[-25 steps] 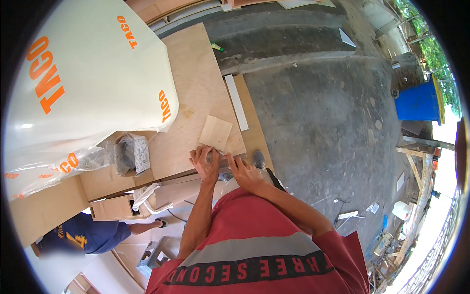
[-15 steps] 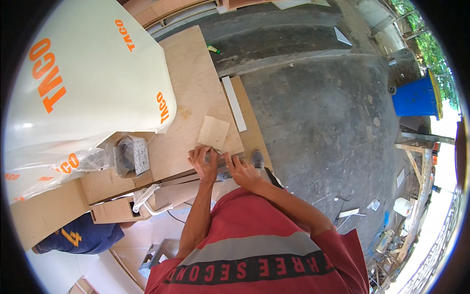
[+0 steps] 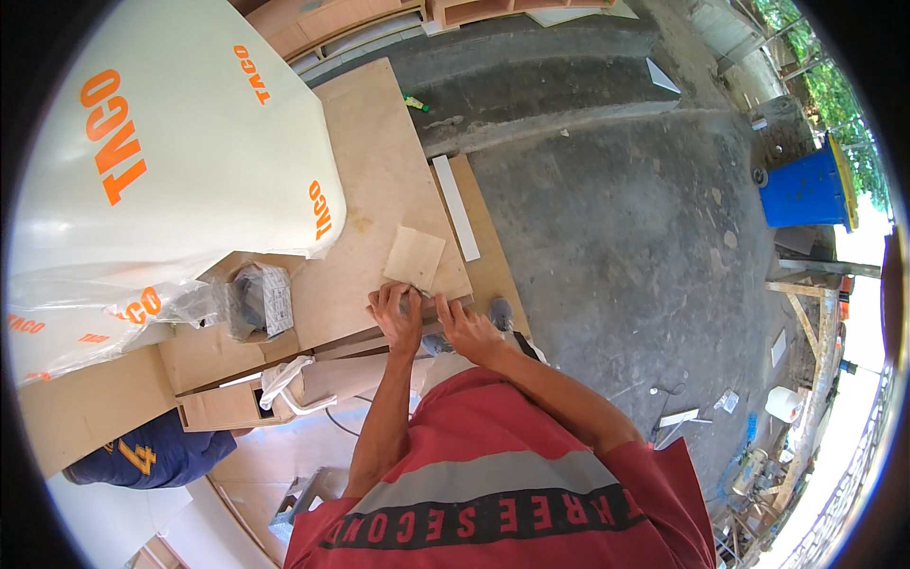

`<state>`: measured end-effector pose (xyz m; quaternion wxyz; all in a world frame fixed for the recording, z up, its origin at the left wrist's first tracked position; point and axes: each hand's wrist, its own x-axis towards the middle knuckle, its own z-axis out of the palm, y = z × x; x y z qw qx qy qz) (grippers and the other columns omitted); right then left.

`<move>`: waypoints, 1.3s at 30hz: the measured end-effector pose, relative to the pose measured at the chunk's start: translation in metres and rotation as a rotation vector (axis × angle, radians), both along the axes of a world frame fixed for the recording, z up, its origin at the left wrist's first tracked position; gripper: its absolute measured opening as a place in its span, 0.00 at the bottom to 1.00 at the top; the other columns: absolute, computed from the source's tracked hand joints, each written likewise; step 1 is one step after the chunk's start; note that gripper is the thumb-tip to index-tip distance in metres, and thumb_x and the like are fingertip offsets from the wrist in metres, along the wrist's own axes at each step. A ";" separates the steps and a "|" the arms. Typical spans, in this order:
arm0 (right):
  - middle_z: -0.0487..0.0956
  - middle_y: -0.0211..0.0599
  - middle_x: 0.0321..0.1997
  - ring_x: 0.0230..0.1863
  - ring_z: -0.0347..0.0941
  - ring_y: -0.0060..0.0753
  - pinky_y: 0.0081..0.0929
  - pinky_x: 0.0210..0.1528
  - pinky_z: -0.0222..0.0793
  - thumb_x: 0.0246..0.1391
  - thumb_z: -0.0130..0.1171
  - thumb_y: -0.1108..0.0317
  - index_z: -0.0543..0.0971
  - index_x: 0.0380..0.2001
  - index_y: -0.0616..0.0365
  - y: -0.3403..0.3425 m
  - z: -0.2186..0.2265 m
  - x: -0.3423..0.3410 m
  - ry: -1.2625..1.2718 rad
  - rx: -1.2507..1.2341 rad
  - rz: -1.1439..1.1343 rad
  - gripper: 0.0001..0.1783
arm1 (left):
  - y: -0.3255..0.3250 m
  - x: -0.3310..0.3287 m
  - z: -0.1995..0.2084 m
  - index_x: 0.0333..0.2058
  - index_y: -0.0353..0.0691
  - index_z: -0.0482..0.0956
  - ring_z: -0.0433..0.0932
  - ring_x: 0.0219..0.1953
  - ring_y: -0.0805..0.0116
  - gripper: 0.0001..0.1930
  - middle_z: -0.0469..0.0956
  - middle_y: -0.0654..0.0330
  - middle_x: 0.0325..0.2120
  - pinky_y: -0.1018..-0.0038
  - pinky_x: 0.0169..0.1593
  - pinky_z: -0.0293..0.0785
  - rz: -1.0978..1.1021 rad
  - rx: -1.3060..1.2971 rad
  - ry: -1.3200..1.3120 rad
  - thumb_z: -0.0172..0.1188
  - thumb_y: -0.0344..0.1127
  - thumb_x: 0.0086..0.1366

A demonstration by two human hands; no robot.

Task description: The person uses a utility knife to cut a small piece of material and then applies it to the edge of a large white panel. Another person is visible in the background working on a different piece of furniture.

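A small square of thin plywood point(image 3: 415, 256) lies on the pale wooden panel point(image 3: 370, 142), close to its near edge. Just on the near side of that square is my left hand point(image 3: 396, 315), its fingers curled and closed at the panel's edge. My right hand point(image 3: 464, 329) is beside it, fingers bent together and pointing toward the left one. Something small and thin seems to sit between the fingertips of both hands. It is too small and covered to name.
To the left, a large piece wrapped in printed plastic point(image 3: 218, 142) covers much of the bench. An open box point(image 3: 275, 302) stands beside it. A white strip point(image 3: 457, 209) lies right of the panel. Lower left, a person in a dark blue shirt point(image 3: 156, 453) bends down. A blue bin point(image 3: 801, 190) stands far right.
The view has shifted slightly. My hands keep nearly the same place and grip at the panel's edge, and the plywood square has not visibly moved.
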<state>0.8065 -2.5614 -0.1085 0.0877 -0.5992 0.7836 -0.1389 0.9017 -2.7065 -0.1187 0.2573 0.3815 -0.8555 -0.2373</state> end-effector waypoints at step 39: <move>0.79 0.34 0.24 0.17 0.74 0.22 0.26 0.18 0.69 0.67 0.57 0.63 0.80 0.40 0.67 0.013 0.020 -0.094 -1.068 -0.090 -0.513 0.14 | 0.020 -0.039 0.029 0.51 0.37 0.64 0.80 0.49 0.60 0.10 0.80 0.46 0.50 0.66 0.55 0.76 -0.339 0.522 0.557 0.48 0.37 0.80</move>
